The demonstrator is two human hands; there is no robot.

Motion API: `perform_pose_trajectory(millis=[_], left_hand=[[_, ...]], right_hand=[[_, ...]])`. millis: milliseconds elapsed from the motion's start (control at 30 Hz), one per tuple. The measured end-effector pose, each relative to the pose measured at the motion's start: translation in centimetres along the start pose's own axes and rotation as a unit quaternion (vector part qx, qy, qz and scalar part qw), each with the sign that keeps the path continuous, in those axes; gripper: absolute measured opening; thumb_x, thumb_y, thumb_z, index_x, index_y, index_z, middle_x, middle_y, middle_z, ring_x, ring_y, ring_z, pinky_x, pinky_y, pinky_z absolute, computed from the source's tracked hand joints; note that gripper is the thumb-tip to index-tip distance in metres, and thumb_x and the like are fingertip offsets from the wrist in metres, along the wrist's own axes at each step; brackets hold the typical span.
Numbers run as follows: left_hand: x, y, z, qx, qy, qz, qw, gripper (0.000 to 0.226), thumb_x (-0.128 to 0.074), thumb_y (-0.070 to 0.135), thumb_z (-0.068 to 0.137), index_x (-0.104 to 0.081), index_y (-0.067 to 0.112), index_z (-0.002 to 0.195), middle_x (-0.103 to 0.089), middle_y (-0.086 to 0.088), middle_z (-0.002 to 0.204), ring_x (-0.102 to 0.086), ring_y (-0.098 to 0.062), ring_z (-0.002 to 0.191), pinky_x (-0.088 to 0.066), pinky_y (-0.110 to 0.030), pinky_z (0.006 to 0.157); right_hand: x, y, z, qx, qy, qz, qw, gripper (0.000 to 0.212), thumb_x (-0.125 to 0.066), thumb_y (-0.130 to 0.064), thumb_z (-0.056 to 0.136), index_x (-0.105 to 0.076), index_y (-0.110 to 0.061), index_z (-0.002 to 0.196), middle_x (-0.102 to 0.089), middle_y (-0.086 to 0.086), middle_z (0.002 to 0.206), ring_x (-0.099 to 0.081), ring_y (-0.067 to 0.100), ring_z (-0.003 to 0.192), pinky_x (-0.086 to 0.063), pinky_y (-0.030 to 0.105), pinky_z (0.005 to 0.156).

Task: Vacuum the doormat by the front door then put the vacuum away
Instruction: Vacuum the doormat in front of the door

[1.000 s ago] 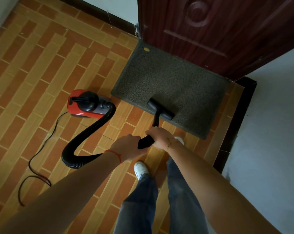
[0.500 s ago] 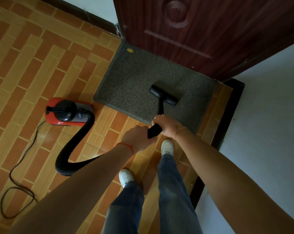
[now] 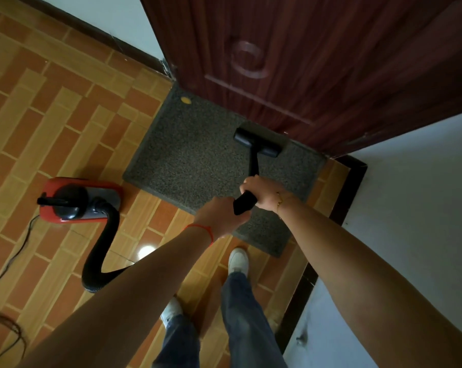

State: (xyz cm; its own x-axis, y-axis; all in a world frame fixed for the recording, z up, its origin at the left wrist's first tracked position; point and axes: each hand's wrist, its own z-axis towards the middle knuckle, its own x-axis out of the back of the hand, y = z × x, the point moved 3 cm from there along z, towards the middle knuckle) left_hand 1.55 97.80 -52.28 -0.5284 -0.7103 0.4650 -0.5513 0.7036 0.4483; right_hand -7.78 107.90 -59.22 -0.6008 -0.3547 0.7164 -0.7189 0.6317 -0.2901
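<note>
Doormat, dark grey and speckled, lies on the brick-pattern tiled floor against the dark red wooden door, with the black T-shaped vacuum nozzle resting on its far edge. Both the right hand and left hand grip the black wand, one just behind the other. The red canister vacuum sits on the tiles left of the mat, its black ribbed hose curving toward the person.
</note>
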Motion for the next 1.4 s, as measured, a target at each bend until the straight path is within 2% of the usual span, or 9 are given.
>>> perform_pose_trajectory(millis=[100,267,367,567,733,867,1000,1200,1400], left_hand=[[0.6,1.6,1.3,-0.004,0.004,-0.004,1.0,0.045,-0.048,0.048,0.091,-0.064,0.007,0.084,-0.064,-0.004,0.061,-0.061,-0.018,0.052,-0.058,-0.04,0.063],[1.0,3.0,2.7,-0.004,0.005,0.007,1.0,0.04,-0.049,0.049,0.091,-0.063,0.013,0.08,-0.064,-0.001,0.059,-0.064,-0.017,0.053,-0.058,-0.039,0.061],[1.2,3.3,2.6,-0.002,0.009,0.013,1.0,0.038,-0.051,0.05,0.09,-0.062,0.014,0.086,-0.068,-0.006,0.068,-0.068,-0.022,0.062,-0.058,-0.04,0.063],[0.8,2.4,1.2,-0.024,0.008,0.037,0.999,0.042,-0.049,0.051,0.091,-0.063,0.012,0.084,-0.067,-0.006,0.065,-0.069,-0.022,0.06,-0.06,-0.042,0.062],[-0.3,0.6,-1.5,-0.036,0.005,0.065,0.997,0.04,-0.05,0.047,0.091,-0.064,0.011,0.083,-0.068,-0.007,0.065,-0.068,-0.022,0.058,-0.059,-0.039,0.062],[-2.2,-1.7,-4.3,-0.046,-0.014,0.066,0.997,0.036,-0.052,0.046,0.09,-0.059,0.014,0.076,-0.062,-0.003,0.059,-0.06,-0.019,0.05,-0.05,-0.03,0.051],[-4.4,-4.4,-8.0,-0.051,-0.028,0.086,0.995,0.043,-0.049,0.048,0.09,-0.06,0.009,0.075,-0.057,-0.001,0.055,-0.053,-0.017,0.045,-0.046,-0.03,0.049],[-7.2,-9.1,-13.6,-0.057,-0.029,0.139,0.988,0.036,-0.053,0.051,0.09,-0.058,0.015,0.089,-0.061,-0.003,0.073,-0.055,-0.017,0.056,-0.039,-0.026,0.049],[-9.1,-14.0,-18.4,-0.072,-0.037,0.176,0.981,0.037,-0.053,0.053,0.089,-0.057,0.016,0.092,-0.056,0.001,0.071,-0.051,-0.013,0.055,-0.035,-0.026,0.046]], right_hand=[[1.4,1.9,0.2,0.008,-0.003,-0.003,1.0,0.017,-0.051,-0.004,0.088,-0.05,-0.018,0.078,-0.061,0.003,0.091,-0.062,0.02,0.081,-0.048,0.033,0.065],[2.6,3.7,0.1,0.005,-0.004,0.003,1.0,0.028,-0.051,-0.003,0.087,-0.042,-0.022,0.069,-0.053,-0.002,0.082,-0.056,0.016,0.071,-0.034,0.025,0.053],[2.6,3.9,0.0,0.003,0.0,0.018,1.0,0.031,-0.052,-0.003,0.087,-0.041,-0.024,0.066,-0.059,0.0,0.084,-0.059,0.017,0.072,-0.038,0.027,0.055],[1.4,2.5,-1.1,-0.007,-0.002,0.038,0.999,0.023,-0.052,-0.007,0.088,-0.045,-0.023,0.073,-0.058,-0.001,0.087,-0.056,0.015,0.073,-0.033,0.022,0.052],[-0.6,-0.6,-2.9,-0.017,0.004,0.038,0.999,0.017,-0.053,-0.008,0.088,-0.047,-0.021,0.08,-0.058,0.0,0.09,-0.055,0.015,0.075,-0.036,0.027,0.06],[-3.3,-3.7,-4.9,-0.036,0.007,0.075,0.996,0.023,-0.054,-0.01,0.088,-0.043,-0.023,0.071,-0.051,-0.007,0.074,-0.056,0.015,0.07,-0.026,0.021,0.048],[-6.0,-8.0,-7.1,-0.038,0.019,0.102,0.994,0.032,-0.053,-0.014,0.089,-0.037,-0.027,0.064,-0.044,-0.01,0.069,-0.046,0.009,0.062,-0.024,0.021,0.05],[-11.2,-14.6,-9.8,-0.073,0.033,0.14,0.987,0.032,-0.057,-0.015,0.087,-0.038,-0.027,0.063,-0.051,-0.009,0.076,-0.063,0.017,0.082,-0.036,0.024,0.063],[-14.9,-21.4,-12.1,-0.082,0.042,0.157,0.983,0.017,-0.053,-0.014,0.088,-0.046,-0.022,0.075,-0.057,-0.003,0.082,-0.064,0.023,0.085,-0.04,0.028,0.066]])
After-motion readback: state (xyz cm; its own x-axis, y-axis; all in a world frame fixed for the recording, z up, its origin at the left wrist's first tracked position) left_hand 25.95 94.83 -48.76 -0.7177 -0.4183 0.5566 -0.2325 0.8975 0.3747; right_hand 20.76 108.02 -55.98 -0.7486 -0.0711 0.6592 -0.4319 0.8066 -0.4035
